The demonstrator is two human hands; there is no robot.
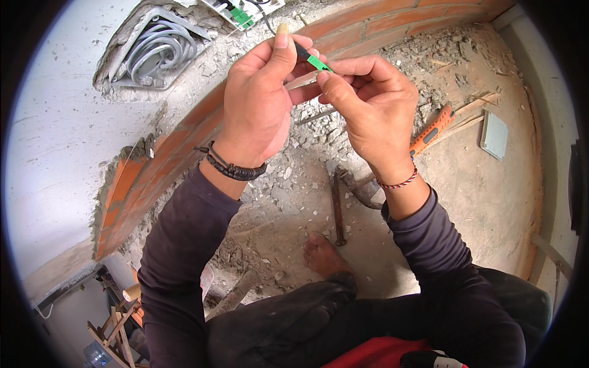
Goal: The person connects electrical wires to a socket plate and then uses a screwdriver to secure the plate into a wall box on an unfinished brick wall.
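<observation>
Between left hand (257, 101) and right hand (371, 104), above the rubble (294, 178), a green connector (318, 62), pinched at both ends by closed fingertips.

Both forearms rising from lower edge, dark long sleeves pushed back at wrists. Left hand (254, 104) lifting high, back facing camera, thumb standing upright, fingers curling inward in pinch. Right hand (371, 107) meeting it from right, thumb and forefinger pressing together at fingertips, remaining fingers folding beneath. Hands nearly touching at fingertips. Braided band circling each wrist. Bare foot (322, 254) resting below.
</observation>
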